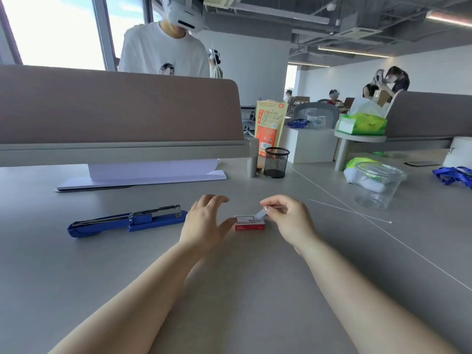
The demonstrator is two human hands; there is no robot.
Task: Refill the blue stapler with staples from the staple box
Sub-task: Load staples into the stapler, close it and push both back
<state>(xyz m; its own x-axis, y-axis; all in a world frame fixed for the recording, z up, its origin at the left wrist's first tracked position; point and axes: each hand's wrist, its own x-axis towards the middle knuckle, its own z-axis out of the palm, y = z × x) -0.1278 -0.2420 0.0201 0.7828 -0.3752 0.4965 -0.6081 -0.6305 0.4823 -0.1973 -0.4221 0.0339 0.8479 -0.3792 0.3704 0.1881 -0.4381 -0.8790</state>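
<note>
Mid-desk (255, 290), left hand (204, 223) steadies the red staple box (249, 224), fingers spread; right hand (288, 218) pinches a staple strip (261, 213) above it. Opened blue stapler (127, 221) lies left.

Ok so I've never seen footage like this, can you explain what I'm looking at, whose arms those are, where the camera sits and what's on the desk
There is no machine here. The single picture comes from a wide-angle camera worn on a person's head, looking forward and down, so the two bare arms reaching in from the bottom are the wearer's own.

On the grey desk lies a blue stapler, swung open so its metal staple channel shows. The left hand steadies a small red staple box with the thumb, fingers spread. The right hand pinches a small pale strip just above the box, probably staples, though it is too small to be sure.

Further back stand a black mesh pen cup and a clear plastic tub.
</note>
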